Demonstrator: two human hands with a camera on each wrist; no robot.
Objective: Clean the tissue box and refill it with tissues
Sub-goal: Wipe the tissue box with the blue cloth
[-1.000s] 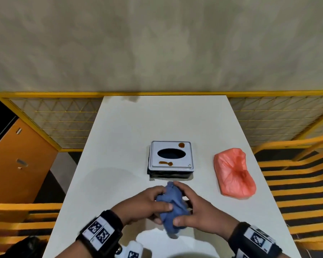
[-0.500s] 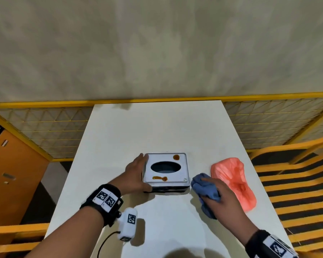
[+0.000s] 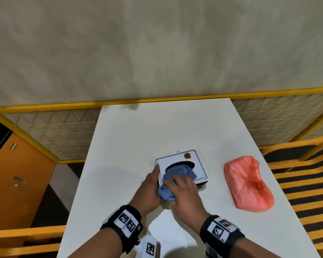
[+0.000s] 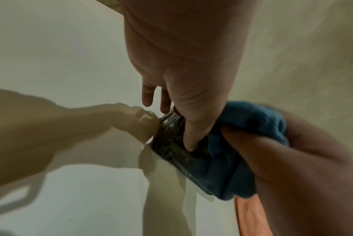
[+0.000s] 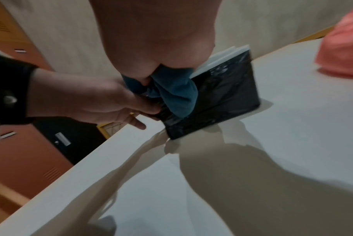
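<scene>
The tissue box [image 3: 198, 165] has a white top with an oval opening and black sides [image 5: 228, 95]; it stands mid-table, turned slightly. A brown stain [image 3: 187, 155] shows near its far edge. My left hand [image 3: 156, 173] grips the box's left side, thumb on the black wall [image 4: 171, 143]. My right hand [image 3: 177, 180] holds a crumpled blue cloth [image 3: 181, 172] and presses it on the front of the top, covering part of the opening. The cloth [image 5: 175, 91] hangs over the front wall. A coral-pink tissue pack [image 3: 248, 185] lies to the right.
The white table [image 3: 157, 131] ends at a yellow mesh fence [image 3: 50, 131] along the back and sides. An orange cabinet [image 3: 17, 179] stands lower left. Yellow-and-black striped flooring [image 3: 306, 183] shows on the right. Bare tabletop lies behind the box.
My right hand has carried the blue cloth from the table right of the box onto its top, hiding the front brown streak. My left hand stays on the left side; the box has turned a little.
</scene>
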